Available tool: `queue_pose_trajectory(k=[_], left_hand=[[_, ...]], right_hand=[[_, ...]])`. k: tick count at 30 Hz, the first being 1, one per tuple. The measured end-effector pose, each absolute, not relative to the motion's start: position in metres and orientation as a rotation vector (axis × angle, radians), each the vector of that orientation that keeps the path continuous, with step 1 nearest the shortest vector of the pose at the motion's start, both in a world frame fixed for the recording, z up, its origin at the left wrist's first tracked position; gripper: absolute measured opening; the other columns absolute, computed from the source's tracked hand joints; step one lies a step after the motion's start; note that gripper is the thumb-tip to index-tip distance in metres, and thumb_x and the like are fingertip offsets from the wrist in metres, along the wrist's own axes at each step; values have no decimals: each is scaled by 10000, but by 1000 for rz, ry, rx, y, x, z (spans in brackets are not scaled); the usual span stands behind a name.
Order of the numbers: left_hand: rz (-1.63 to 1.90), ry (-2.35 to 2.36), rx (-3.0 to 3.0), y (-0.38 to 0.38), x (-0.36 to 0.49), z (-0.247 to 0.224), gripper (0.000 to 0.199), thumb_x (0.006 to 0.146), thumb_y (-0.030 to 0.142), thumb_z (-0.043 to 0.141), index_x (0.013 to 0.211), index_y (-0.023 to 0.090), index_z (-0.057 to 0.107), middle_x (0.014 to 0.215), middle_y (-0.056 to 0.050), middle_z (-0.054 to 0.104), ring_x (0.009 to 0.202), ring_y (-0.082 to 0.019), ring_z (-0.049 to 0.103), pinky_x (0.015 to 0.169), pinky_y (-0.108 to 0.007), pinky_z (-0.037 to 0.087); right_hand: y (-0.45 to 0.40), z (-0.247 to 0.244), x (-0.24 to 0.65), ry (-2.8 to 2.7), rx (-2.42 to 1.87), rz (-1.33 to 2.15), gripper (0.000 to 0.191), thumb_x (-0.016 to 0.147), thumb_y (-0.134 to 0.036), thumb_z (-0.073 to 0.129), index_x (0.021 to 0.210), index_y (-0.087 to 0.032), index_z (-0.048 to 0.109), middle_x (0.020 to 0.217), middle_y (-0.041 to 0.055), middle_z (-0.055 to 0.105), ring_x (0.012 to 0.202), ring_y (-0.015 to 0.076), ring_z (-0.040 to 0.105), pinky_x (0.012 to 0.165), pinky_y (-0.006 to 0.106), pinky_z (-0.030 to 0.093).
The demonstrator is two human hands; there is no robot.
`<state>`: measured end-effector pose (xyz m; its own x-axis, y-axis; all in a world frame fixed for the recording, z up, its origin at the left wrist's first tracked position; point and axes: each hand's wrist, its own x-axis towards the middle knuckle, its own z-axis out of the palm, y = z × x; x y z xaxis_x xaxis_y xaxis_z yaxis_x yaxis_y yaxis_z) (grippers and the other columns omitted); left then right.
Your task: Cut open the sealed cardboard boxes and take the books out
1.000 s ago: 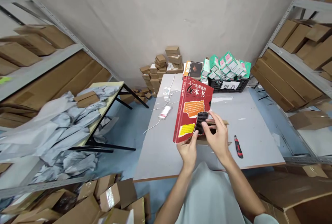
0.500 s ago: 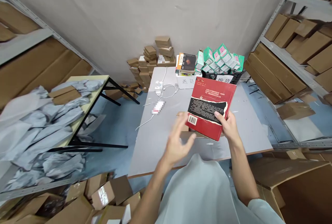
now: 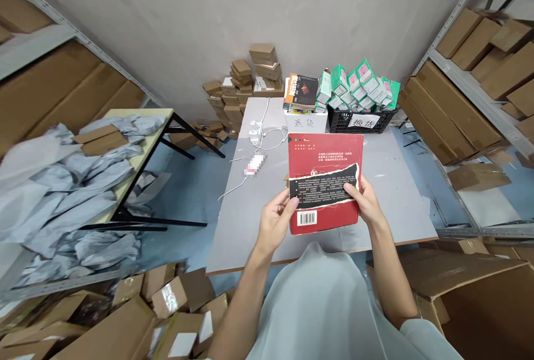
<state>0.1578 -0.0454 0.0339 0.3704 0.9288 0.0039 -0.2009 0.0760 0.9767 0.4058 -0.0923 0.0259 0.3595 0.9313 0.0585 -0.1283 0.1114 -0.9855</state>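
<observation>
A red book (image 3: 325,154) with a black band of small text and a white barcode label is held up above the grey table (image 3: 246,226). My left hand (image 3: 276,218) grips its left edge, thumb on the printed cover. On the opposite side my right hand (image 3: 366,201) holds the right edge, its thumb pressing the black band. The fingers behind the book are hidden. Just the edge of something brown shows on the table behind the book's left side.
At the table's back stand a white bin (image 3: 306,122) of books and a black crate (image 3: 346,119) of green-white boxes. White cables (image 3: 271,137) lie on the left. Cardboard boxes (image 3: 237,90) are stacked by the wall. A side table holds grey bags (image 3: 100,165); shelves flank both sides.
My left hand has closed on the book's left edge, where before it was open beside it. The book has turned from tilted to nearly straight and shifted slightly left.
</observation>
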Motion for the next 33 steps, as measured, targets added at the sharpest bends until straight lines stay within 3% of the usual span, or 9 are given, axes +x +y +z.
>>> queue_pose_trajectory(k=[4, 8, 10, 13, 16, 20, 23, 28, 33], left_hand=[[1211, 999, 1409, -47, 176, 47, 570, 1072, 628, 722, 1369, 149, 806, 1192, -130, 876, 1040, -283, 856, 900, -340, 691], [1398, 1225, 1780, -54, 207, 47, 437, 1125, 478, 675, 1402, 169, 812, 1203, -133, 883, 1018, -270, 865, 938, -334, 680], [1435, 1171, 1950, -58, 219, 45, 397, 1111, 395, 692, 1434, 197, 810, 1333, -149, 853, 1141, -292, 862, 992, -350, 689], [1345, 922, 2062, -59, 224, 44, 391, 1065, 309, 716, 1437, 244, 819, 1460, -128, 802, 1324, -302, 807, 1086, -382, 687], [1301, 808, 1814, -44, 209, 47, 397, 1040, 292, 708, 1412, 223, 827, 1178, -104, 891, 1064, -248, 876, 932, -349, 733], [1499, 970, 1427, -10, 179, 51, 495, 948, 248, 747, 1440, 211, 799, 851, -11, 834, 793, -175, 819, 797, -292, 708], [1530, 977, 1280, 6, 165, 49, 544, 856, 229, 795, 1400, 241, 812, 870, 12, 790, 779, -157, 779, 762, -273, 680], [1352, 977, 1066, 7, 160, 43, 510, 817, 332, 930, 1313, 245, 850, 1028, -38, 783, 951, -156, 755, 852, -240, 642], [1257, 935, 897, 3, 163, 40, 493, 757, 358, 972, 1224, 229, 881, 957, -37, 774, 858, -140, 724, 768, -225, 616]], right_hand=[[-85, 30, 399, -847, -1405, 556, 691, 878, -673, 901, 1401, -247, 747, 1539, 181, 736, 1369, 346, 735, 1076, 500, 671], [-87, 48, 366, -1031, -1288, 759, 766, 921, -650, 876, 1564, -287, 673, 1578, 151, 724, 1396, 329, 739, 1062, 457, 680], [-86, 57, 350, -1088, -1271, 765, 701, 921, -636, 882, 1500, -278, 715, 1480, 121, 784, 1310, 316, 777, 1026, 423, 683], [-80, 63, 348, -980, -1307, 653, 454, 992, -644, 797, 1197, -240, 806, 1153, 75, 868, 1036, 269, 816, 924, 382, 674], [-74, 60, 371, -879, -1198, 739, 432, 994, -652, 789, 1129, -243, 812, 1128, 61, 875, 1020, 258, 812, 944, 374, 661], [-77, 50, 401, -892, -1118, 969, 466, 961, -653, 832, 1217, -263, 825, 1239, 60, 873, 1147, 281, 811, 1013, 393, 657], [-83, 43, 408, -893, -1112, 1071, 511, 946, -694, 834, 1245, -280, 824, 1230, 58, 876, 1149, 290, 818, 991, 401, 668], [-83, 32, 410, -813, -1116, 1174, 608, 852, -765, 882, 1229, -292, 815, 1144, 57, 885, 1077, 303, 841, 963, 421, 683], [-80, 24, 412, -775, -1113, 1223, 610, 801, -763, 924, 1171, -291, 813, 1094, 48, 888, 1020, 291, 847, 920, 412, 692]])
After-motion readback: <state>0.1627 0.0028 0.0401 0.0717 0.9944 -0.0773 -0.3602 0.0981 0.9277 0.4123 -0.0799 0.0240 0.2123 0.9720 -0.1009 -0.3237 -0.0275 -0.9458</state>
